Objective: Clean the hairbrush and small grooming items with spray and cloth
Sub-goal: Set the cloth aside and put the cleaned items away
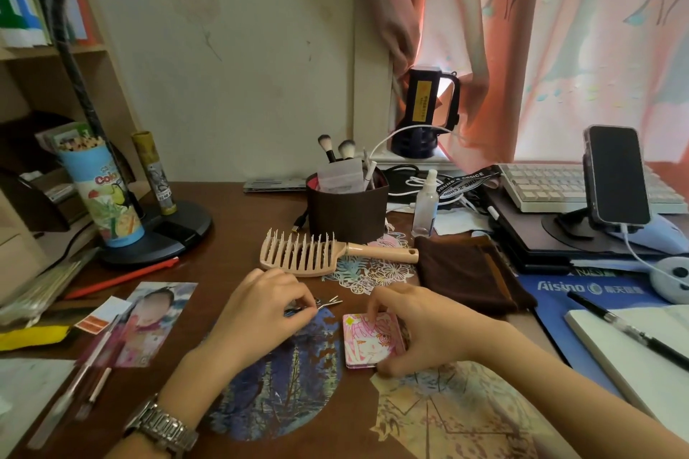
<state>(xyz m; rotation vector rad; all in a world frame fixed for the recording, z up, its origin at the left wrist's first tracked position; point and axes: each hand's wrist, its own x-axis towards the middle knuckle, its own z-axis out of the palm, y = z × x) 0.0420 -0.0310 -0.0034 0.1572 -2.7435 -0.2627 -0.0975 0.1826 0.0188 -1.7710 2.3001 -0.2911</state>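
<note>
Fingers (298, 304) of your left hand (261, 313) are curled in tight, pinching a small metal tool (320, 304) low over the desk (231, 235), mid-frame. Can't tell if it's tweezers or little scissors, only the thin prongs poke out to the right. Your right hand (417, 328) has fingertips and thumb hooked on the edges of the pink mirror (373, 341), which lies flat just right of the tool. Looks to me like you're lining the small stuff up in one spot so it's all within reach for wiping.

Brush (317, 253) sits just above your hands, bristles up, handle pointing right, probably so spray can get between the teeth. Brown cloth (466, 272) is folded right next to the handle, and the spray bottle (427, 205) stands upright just behind it, beside the brown cup (346, 212). Neither one is in hand, so I'd say cleaning hasn't really started. Both sit on your right, an easy grab once the mirror's down.
</note>
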